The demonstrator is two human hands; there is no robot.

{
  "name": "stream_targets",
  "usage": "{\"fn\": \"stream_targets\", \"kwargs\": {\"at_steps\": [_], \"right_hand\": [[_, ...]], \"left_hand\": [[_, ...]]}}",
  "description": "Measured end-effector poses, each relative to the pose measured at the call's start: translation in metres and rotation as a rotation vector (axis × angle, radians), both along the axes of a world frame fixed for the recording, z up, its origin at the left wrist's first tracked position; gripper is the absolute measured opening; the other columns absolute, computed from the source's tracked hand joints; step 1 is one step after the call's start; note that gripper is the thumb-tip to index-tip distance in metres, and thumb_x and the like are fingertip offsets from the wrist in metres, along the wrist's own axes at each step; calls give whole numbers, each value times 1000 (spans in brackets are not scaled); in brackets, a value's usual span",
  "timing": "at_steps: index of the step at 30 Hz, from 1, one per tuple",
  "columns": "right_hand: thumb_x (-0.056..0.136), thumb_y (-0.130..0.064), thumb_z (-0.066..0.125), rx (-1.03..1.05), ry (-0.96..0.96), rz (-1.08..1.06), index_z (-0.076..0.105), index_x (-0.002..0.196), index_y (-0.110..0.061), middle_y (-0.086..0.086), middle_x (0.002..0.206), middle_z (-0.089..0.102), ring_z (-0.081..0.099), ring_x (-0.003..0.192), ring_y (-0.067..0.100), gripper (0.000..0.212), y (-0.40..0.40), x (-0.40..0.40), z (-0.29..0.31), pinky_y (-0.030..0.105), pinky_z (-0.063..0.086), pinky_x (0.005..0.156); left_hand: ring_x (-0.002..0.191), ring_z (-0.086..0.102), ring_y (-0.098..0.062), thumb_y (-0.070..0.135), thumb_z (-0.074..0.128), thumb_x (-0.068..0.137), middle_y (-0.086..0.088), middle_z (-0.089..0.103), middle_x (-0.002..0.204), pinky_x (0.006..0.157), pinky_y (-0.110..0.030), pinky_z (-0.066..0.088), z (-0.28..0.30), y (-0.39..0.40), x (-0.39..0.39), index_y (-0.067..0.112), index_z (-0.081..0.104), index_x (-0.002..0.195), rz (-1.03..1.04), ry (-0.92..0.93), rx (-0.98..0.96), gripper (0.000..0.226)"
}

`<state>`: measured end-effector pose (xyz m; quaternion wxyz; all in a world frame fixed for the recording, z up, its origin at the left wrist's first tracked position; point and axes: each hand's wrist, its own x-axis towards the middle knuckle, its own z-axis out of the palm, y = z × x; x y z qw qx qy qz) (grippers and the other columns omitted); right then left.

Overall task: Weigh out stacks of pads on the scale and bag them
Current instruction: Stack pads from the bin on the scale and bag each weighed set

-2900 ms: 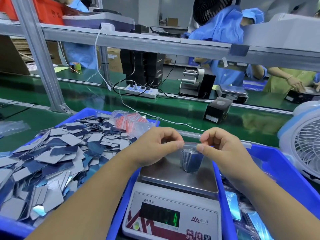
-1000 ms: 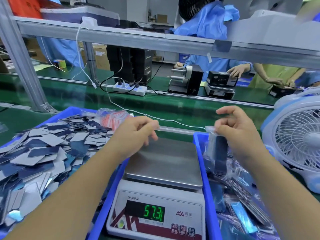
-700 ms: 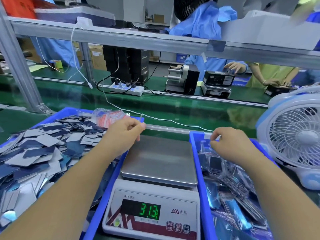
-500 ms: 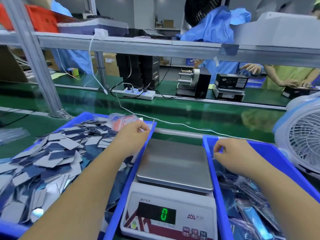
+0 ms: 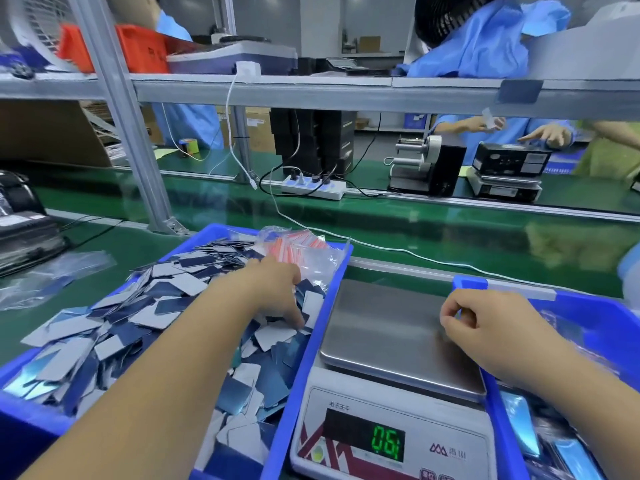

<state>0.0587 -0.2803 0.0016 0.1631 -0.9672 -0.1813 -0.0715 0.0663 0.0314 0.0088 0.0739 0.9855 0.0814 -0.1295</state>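
Loose blue and grey pads (image 5: 145,317) fill the left blue bin (image 5: 311,344). My left hand (image 5: 270,289) reaches down into that pile near the bin's right wall, thumb touching pads; its fingertips are hidden, so a grip cannot be seen. A clear pack of small bags with red strips (image 5: 301,251) lies just beyond it. The scale (image 5: 391,445) stands between the bins with a bare steel pan (image 5: 388,334) and green digits lit. My right hand (image 5: 485,327) hovers over the pan's right edge, fingers loosely curled, holding nothing. Bagged pads (image 5: 526,427) lie in the right blue bin (image 5: 588,303).
A slanted aluminium post (image 5: 131,150) rises behind the left bin. A white cable (image 5: 381,249) crosses the green belt to a power strip (image 5: 313,187). Clear plastic sheets (image 5: 52,275) lie far left. Other workers' hands (image 5: 550,135) and a label dispenser (image 5: 429,164) are across the belt.
The filled bag left the scale and went into the right bin. My right hand let it go and came back over the pan's edge. My left hand dropped into the loose pads.
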Motion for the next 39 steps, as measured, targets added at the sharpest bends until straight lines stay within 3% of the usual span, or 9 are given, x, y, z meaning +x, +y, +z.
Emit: {"fn": "stream_targets", "kwargs": {"at_steps": [3, 11, 15, 18, 24, 29, 33, 35, 39], "right_hand": [[86, -27, 59, -4, 9, 13, 60, 70, -32, -21, 61, 61, 56, 59, 4, 17, 2, -2, -2, 23, 47, 58], [88, -28, 60, 1, 52, 32, 62, 71, -34, -23, 58, 61, 55, 66, -4, 18, 5, -4, -4, 16, 38, 52], [88, -27, 62, 26, 47, 44, 62, 70, -33, -24, 58, 61, 55, 69, -6, 19, 7, -6, -3, 13, 42, 62], [88, -27, 64, 30, 45, 56, 62, 69, -33, -24, 59, 61, 55, 69, -6, 20, 8, -8, -2, 12, 41, 60], [87, -24, 66, 54, 55, 56, 64, 67, -32, -17, 53, 59, 55, 64, -2, 21, 7, -7, -2, 11, 42, 65], [87, -25, 67, 57, 71, 62, 64, 68, -33, -15, 53, 59, 55, 62, 1, 21, 5, -6, -3, 12, 43, 65], [87, -25, 66, 55, 79, 64, 64, 69, -32, -15, 52, 59, 54, 61, 1, 20, 4, -5, -3, 13, 43, 65], [87, -25, 66, 59, 82, 65, 65, 69, -32, -14, 52, 59, 54, 60, 1, 20, 4, -4, -3, 14, 43, 65], [87, -25, 66, 71, 91, 73, 64, 68, -34, -14, 53, 60, 54, 59, 0, 21, 4, -6, -2, 12, 43, 63]], "left_hand": [[140, 18, -34, 62, 80, 60, -3, 26, 147, 106, -58, 37, -4, 5, -3, 45, 29, 145, -61, 46, 110, 101], [146, 15, -34, 66, 82, 61, 3, 20, 159, 113, -55, 25, -14, 14, -4, 43, 16, 153, -137, 9, 121, 115], [145, 12, -38, 72, 79, 57, 2, 18, 157, 116, -58, 23, -15, 16, 1, 48, 17, 152, -141, 10, 110, 116], [139, 15, -33, 70, 78, 59, 1, 24, 147, 113, -55, 23, -16, 11, 5, 49, 27, 148, -206, -59, 37, 105], [128, 30, -38, 53, 62, 71, 0, 38, 138, 104, -55, 35, -23, -3, 14, 27, 46, 132, -212, -28, 24, 68], [121, 33, -35, 43, 61, 75, -5, 44, 124, 98, -47, 30, -25, -8, 18, 22, 53, 125, -218, -74, 23, 55], [118, 34, -34, 40, 64, 79, -7, 48, 119, 100, -52, 29, -21, -11, 17, 19, 62, 117, -189, -53, 49, 43], [115, 35, -34, 38, 65, 79, -6, 49, 115, 99, -51, 29, -19, -13, 15, 21, 63, 110, -197, -80, 37, 35], [103, 46, -26, 34, 72, 78, 2, 52, 105, 79, -38, 41, -19, -10, 8, 29, 53, 103, -205, -135, -107, 32]]}}
